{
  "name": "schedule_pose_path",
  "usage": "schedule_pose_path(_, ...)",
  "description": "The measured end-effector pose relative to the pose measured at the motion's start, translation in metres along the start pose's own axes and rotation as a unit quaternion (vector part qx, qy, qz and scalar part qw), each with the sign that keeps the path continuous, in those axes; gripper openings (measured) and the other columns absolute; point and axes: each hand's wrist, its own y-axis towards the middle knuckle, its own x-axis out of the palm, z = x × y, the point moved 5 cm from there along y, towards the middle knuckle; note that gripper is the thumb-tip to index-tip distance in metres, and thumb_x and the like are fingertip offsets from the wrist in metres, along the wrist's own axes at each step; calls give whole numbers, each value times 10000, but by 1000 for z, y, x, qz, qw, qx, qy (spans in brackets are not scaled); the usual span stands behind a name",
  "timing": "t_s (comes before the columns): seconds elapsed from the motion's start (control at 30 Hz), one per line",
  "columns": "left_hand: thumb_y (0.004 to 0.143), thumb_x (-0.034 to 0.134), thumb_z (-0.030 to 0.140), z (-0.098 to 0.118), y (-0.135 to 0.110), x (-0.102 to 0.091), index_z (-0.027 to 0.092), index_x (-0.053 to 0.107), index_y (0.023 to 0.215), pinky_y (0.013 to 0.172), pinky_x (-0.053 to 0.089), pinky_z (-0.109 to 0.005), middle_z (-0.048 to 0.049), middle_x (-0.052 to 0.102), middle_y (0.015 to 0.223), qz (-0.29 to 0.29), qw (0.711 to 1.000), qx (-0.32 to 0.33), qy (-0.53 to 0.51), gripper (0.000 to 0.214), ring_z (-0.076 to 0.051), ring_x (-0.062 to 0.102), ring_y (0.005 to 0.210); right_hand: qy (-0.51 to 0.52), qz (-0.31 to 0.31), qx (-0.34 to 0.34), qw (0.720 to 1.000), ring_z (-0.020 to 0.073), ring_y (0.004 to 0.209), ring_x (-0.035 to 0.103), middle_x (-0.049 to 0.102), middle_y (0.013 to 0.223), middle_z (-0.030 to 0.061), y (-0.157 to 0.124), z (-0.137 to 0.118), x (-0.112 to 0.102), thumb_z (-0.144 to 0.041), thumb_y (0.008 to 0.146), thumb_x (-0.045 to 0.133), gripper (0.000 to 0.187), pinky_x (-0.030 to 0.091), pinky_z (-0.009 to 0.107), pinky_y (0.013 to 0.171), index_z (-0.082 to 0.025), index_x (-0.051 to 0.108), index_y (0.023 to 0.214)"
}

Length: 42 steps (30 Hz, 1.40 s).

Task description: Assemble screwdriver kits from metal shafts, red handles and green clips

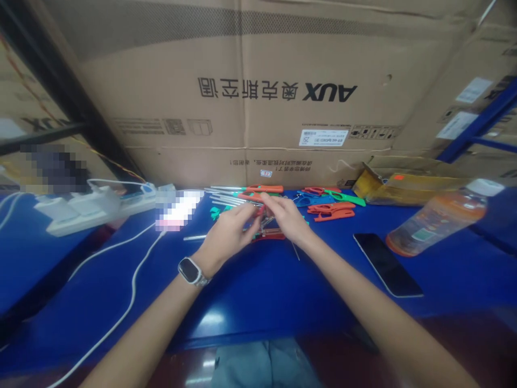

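Pinched tight between left hand and right hand: red scissors. Probably light, stiff, pointy, so best grabbed by plastic handle.

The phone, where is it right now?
In the head view, the phone lies flat on the blue table, right of the right hand, beside the orange bottle.

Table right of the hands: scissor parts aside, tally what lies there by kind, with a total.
phone: 1
bottle: 1
yellow pack: 1
Total: 3
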Motion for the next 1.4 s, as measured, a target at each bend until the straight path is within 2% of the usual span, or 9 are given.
schedule_pose_path(0.07,939,536,348,-16,-4,-7,186,563,820,682,530,-286,-29,677,753,47,985,-102,-128,202,-159,658,696,-27,26,-44,998,188,794,575,613,760,19,-2,-6,-4,-488,956,390,412,427,310,777,-202,558,714)
schedule_pose_path(0.17,845,674,463,-38,-12,-5,172,555,780,730,584,-328,-30,706,734,77,902,-250,-344,321,-179,704,690,-135,48,-142,979,257,1060,569,658,1113,78,-9,-10,-6,-399,847,619,255,396,394,922,-215,611,1024)
schedule_pose_path(0.27,736,781,485,-45,-20,3,154,580,781,806,598,-364,-43,731,782,59,818,-326,-470,389,-182,725,706,-208,-12,-198,958,278,1141,577,660,1242,83,-14,0,3,-342,835,677,389,379,432,958,-240,599,1202)
schedule_pose_path(0.37,711,795,502,-49,-25,8,144,617,790,810,595,-354,-45,731,785,38,788,-358,-500,407,-184,731,722,-217,-40,-217,951,251,1104,626,702,1204,74,-15,12,5,-303,894,644,342,406,416,956,-228,621,1227)
schedule_pose_path(0.53,809,671,583,-74,-26,-12,150,658,765,640,535,-310,-29,672,637,42,911,-344,-224,435,-171,651,607,-171,-72,-205,961,230,1121,631,704,1204,40,-10,24,-8,-305,893,670,328,461,402,976,-280,654,1220)
schedule_pose_path(0.6,845,643,553,-76,-24,-26,163,664,802,676,517,-314,-41,691,741,65,952,-279,-110,393,-182,647,698,-149,-97,-200,964,219,1088,643,711,1177,33,-10,26,-11,-316,885,685,323,480,390,963,-284,664,1206)
schedule_pose_path(0.7,827,692,500,-67,-21,-25,198,693,972,826,511,-352,-59,703,999,-28,986,-153,-64,335,-218,640,931,-156,-112,-193,962,221,1066,642,718,1144,39,-14,31,-8,-329,879,698,313,480,401,954,-276,679,1186)
schedule_pose_path(0.97,778,770,460,-56,-29,1,246,710,1113,952,477,-394,-55,722,1098,-189,976,-85,-70,402,-247,626,1051,-210,-107,-193,952,237,1066,609,720,1059,49,-24,35,6,-352,875,704,305,444,418,946,-283,697,1172)
schedule_pose_path(1.4,841,707,445,-58,-31,16,244,718,1129,955,480,-392,-88,702,1141,-203,974,-93,-45,352,-267,623,1096,-220,-110,-160,956,248,1033,611,699,1038,54,-26,46,0,-334,850,729,317,450,447,942,-322,708,1166)
